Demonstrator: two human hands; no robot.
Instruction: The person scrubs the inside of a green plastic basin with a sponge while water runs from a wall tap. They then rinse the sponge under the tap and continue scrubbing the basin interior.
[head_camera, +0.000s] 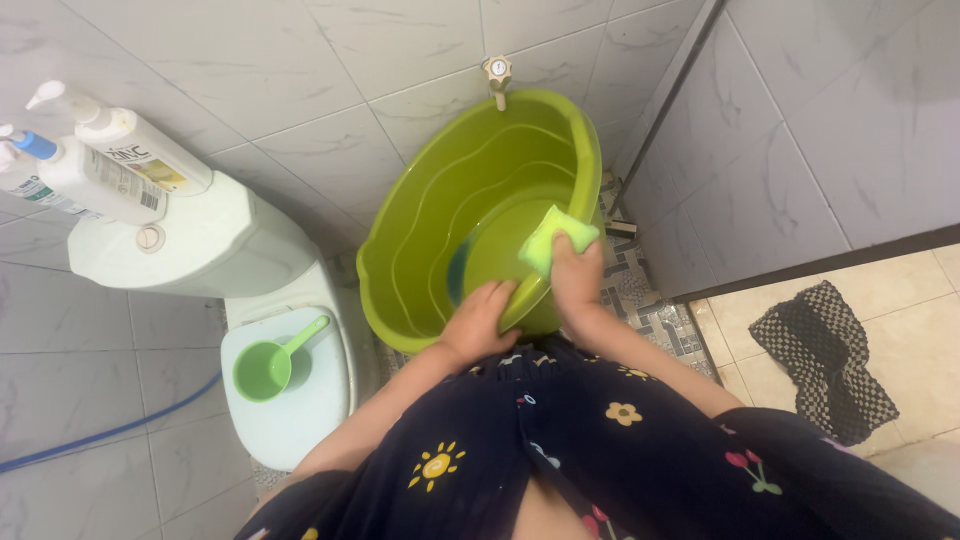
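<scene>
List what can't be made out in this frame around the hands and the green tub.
- Head view: left hand fingertips, curled over the small green basin rim.
- Tub near wall and floor, hidden by the basin, both hands and the dress.
- Right hand palm, pressed onto the sponge.
- Bottles, cut off at the left edge.

The left hand's (480, 318) fingertips vanish behind the green bowl's (505, 255) rim (the bowl hides part of the bucket (440, 200) bottom).
</scene>
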